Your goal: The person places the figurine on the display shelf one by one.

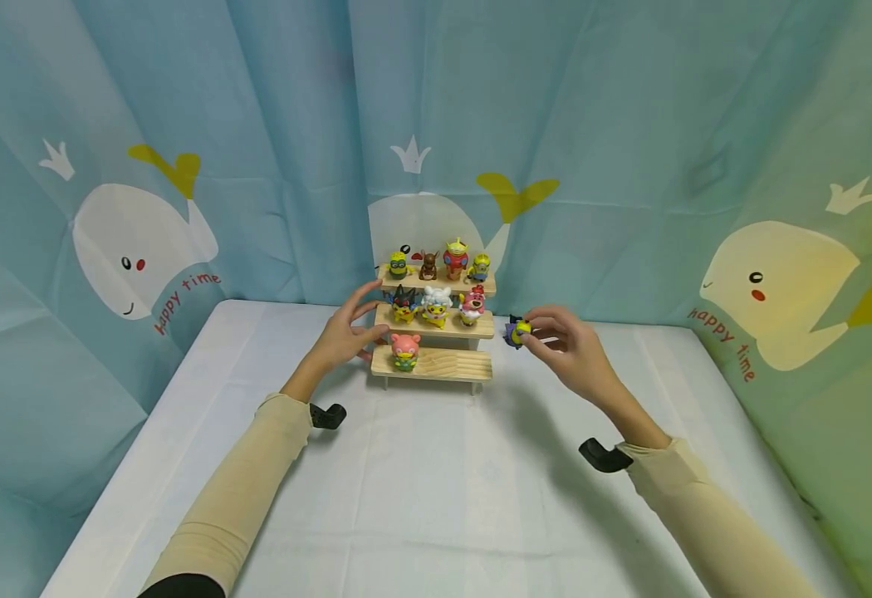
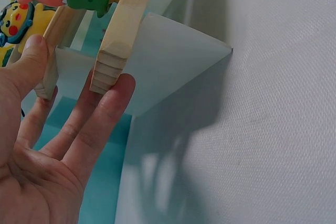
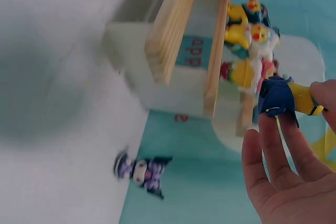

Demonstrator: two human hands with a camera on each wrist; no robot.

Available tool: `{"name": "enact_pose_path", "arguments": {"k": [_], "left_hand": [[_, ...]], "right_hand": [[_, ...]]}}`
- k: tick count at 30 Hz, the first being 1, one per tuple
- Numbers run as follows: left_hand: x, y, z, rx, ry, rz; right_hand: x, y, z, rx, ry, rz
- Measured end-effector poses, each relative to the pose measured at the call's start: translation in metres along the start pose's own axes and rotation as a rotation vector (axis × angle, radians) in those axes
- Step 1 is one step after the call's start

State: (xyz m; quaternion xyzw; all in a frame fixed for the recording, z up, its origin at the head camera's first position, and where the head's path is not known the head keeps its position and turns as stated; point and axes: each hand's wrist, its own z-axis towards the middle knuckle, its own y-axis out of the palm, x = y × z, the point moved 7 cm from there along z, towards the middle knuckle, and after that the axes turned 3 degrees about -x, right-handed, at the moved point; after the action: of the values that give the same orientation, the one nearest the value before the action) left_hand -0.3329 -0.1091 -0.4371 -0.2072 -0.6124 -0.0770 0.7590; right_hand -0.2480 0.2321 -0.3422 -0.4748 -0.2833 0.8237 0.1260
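Note:
A three-tier wooden display stand (image 1: 454,363) with white supports stands on the white-covered table, small figurines on its tiers. My left hand (image 1: 346,332) is at the stand's left side, fingers fairly straight and spread; in the left wrist view its fingertips (image 2: 125,82) touch the step ends and the thumb lies against the middle tier. To the stand's right, my right hand (image 1: 566,349) pinches a yellow-and-blue figurine (image 3: 286,98) between thumb and fingers. Beyond it, a purple-and-black figurine (image 3: 140,171) stands on the table. The pink-hooded figurine (image 1: 405,352) is on the lowest tier, at the left.
Three figurines stand on the middle tier, among them a white-topped yellow one (image 1: 436,307). Several more, including a three-eyed alien (image 1: 455,259), line the top tier. A blue curtain (image 1: 600,108) with whale prints hangs right behind the table.

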Motion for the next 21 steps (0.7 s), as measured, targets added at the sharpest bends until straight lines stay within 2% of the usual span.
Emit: {"name": "enact_pose_path", "arguments": {"k": [9, 21], "left_hand": [[0.000, -0.001, 0.000, 0.001, 0.002, 0.009], [-0.001, 0.000, 0.000, 0.001, -0.002, -0.010]], "right_hand": [[-0.014, 0.038, 0.016, -0.067, 0.007, 0.046], [-0.010, 0.085, 0.028, -0.125, 0.007, 0.126]]}}
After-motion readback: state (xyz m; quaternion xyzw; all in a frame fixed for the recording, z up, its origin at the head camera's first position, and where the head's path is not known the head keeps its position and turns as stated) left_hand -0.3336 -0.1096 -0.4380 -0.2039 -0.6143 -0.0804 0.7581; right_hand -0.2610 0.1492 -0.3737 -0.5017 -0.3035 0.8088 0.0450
